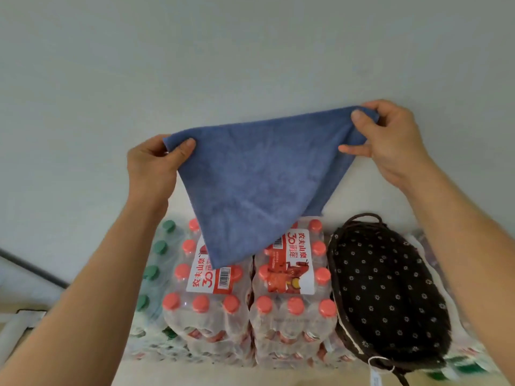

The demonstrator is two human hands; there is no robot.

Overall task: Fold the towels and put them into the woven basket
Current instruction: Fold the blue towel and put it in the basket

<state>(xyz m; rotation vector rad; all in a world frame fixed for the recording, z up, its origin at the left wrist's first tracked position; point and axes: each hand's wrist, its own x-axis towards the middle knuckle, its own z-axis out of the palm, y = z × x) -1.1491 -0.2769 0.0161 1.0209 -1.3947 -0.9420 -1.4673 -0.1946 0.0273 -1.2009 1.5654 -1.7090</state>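
Left hand (pixel 152 162) and right hand (pixel 390 135) pinch blue towel (pixel 256 174) corners — aloft.

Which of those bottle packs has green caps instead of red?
The leftmost pack: its caps are green. The middle pack and the right-hand pack, next to the woven basket, both have red caps.
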